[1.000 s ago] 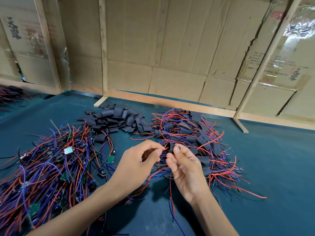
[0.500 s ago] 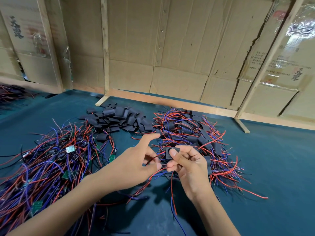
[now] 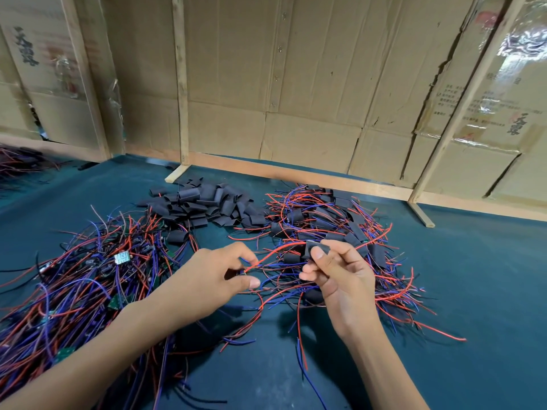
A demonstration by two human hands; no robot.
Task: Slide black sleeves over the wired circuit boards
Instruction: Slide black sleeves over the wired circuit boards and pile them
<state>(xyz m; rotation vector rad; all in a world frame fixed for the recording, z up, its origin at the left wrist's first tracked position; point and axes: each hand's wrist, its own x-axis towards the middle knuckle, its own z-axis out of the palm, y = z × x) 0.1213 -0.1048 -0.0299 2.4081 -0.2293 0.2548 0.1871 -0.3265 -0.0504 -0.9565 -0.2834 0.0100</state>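
— Black sleeve (image 3: pixel 317 249): we find it just right of the frame's centre, a short flattened tube of matte black, pinched between thumb and fingers of our right hand (image 3: pixel 340 279). What has changed?

— Half a second ago our two hands sat nearly touching; now they have drawn apart, and a red wire (image 3: pixel 273 254) stretches in a shallow arc between them. Our left hand (image 3: pixel 213 279) pinches the wire's near end between thumb and forefinger, at centre frame.

— Does the wire run into the sleeve?

— It reaches the sleeve's left mouth; whether a board sits inside, we cannot tell.

— And the materials around us?

— The table (image 3: pixel 473 291) wears a dark teal, felt-like cover. At left lies a tangle of wired circuit boards (image 3: pixel 88 276), thin glossy red, blue and purple leads with small green rectangles among them. Above centre we see a heap of empty sleeves (image 3: pixel 207 202), dull black, some flat, some gaping oval. Right of that heap spreads the pile of sleeved boards (image 3: pixel 340 220), black wraps with wires fanning out. Behind stand creased brown cardboard panels (image 3: pixel 296 84) framed by pale wooden slats (image 3: pixel 181 84), with shiny tape at upper right.
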